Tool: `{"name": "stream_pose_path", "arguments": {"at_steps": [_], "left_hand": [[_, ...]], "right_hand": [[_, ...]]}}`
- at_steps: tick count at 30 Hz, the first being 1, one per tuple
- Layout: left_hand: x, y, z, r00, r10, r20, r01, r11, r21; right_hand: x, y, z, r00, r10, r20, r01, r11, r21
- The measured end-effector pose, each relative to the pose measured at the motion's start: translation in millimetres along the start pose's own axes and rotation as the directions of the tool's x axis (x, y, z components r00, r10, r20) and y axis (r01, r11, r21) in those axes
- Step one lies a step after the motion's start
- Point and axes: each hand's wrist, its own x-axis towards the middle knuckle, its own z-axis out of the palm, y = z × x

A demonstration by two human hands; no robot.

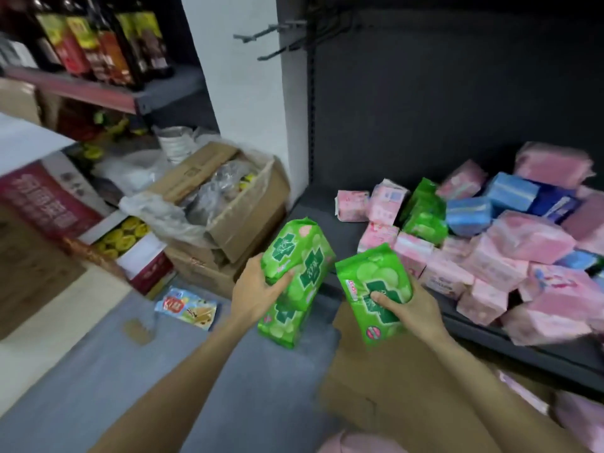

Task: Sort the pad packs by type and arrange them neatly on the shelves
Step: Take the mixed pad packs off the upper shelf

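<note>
Two green pad packs point(295, 256) sit stacked and tilted, held in front of the dark shelf point(327, 220)'s left end; a third green pack point(376, 289) is held just right of them. On the shelf lies a jumbled heap of pink packs point(523, 253), blue packs point(470, 215) and one upright green pack point(425, 210)

A shop: stocked shelf point(376, 230), bottled goods point(108, 44), display hooks point(271, 40), cartons point(225, 204).
</note>
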Motion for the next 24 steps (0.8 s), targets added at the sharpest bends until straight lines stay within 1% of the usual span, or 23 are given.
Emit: {"name": "stream_pose_path", "arguments": {"at_steps": [3,4,5,7,9,10,11,12,14,16,18,19,21,22,24], "left_hand": [[-15.9,-55.0,20.5,0.982,-0.187,0.025,0.188,0.971,-0.148],[-19.6,-73.5,28.8,0.964,-0.262,0.04,0.265,0.947,-0.183],[-23.3,-88.0,36.5,0.949,-0.308,0.06,0.314,0.923,-0.221],[-25.8,-111.2,49.6,0.93,-0.348,0.121,0.368,0.885,-0.285],[-20.0,-127.3,61.6,0.916,-0.354,0.186,0.397,0.86,-0.32],[-16.3,-136.9,68.1,0.909,-0.366,0.201,0.413,0.86,-0.302],[-11.7,-146.1,74.0,0.911,-0.365,0.191,0.406,0.875,-0.265],[-7.8,-152.6,77.9,0.909,-0.378,0.174,0.408,0.89,-0.2],[-0.5,-168.3,87.6,0.907,-0.408,0.105,0.417,0.905,-0.087],[3.9,-172.8,91.6,0.893,-0.44,0.097,0.442,0.897,-0.001],[9.3,-175.2,93.7,0.896,-0.426,0.124,0.423,0.905,0.044],[11.9,-172.6,94.4,0.894,-0.424,0.142,0.424,0.905,0.036],[18.6,-168.8,96.5,0.888,-0.415,0.197,0.406,0.91,0.085],[22.1,-165.5,96.8,0.883,-0.409,0.23,0.38,0.911,0.162],[28.9,-152.3,93.7,0.888,-0.381,0.256,0.281,0.892,0.355]], "right_hand": [[11.3,40.7,48.8,0.976,0.192,0.099,-0.186,0.98,-0.069],[13.8,54.1,62.9,0.966,0.232,0.116,-0.226,0.972,-0.065],[16.9,65.9,77.5,0.958,0.26,0.125,-0.257,0.966,-0.039],[21.4,78.2,102.2,0.934,0.333,0.129,-0.34,0.94,0.031],[30.1,85.2,125.3,0.889,0.415,0.196,-0.441,0.89,0.115],[34.2,89.1,134.8,0.87,0.437,0.23,-0.473,0.87,0.138],[36.4,90.6,142.5,0.867,0.43,0.253,-0.473,0.869,0.147],[39.9,93.8,149.8,0.858,0.428,0.284,-0.477,0.87,0.128],[46.3,103.2,163.2,0.854,0.416,0.312,-0.463,0.882,0.092],[49.8,106.5,169.4,0.855,0.389,0.343,-0.44,0.894,0.083],[52.8,105.0,172.8,0.846,0.355,0.396,-0.412,0.909,0.064],[53.3,103.8,173.4,0.839,0.333,0.431,-0.391,0.919,0.051],[54.8,101.8,173.0,0.84,0.292,0.456,-0.34,0.94,0.025],[55.4,99.9,171.1,0.856,0.27,0.441,-0.305,0.952,0.009],[56.2,89.8,158.8,0.897,0.195,0.397,-0.211,0.977,-0.004]]}}
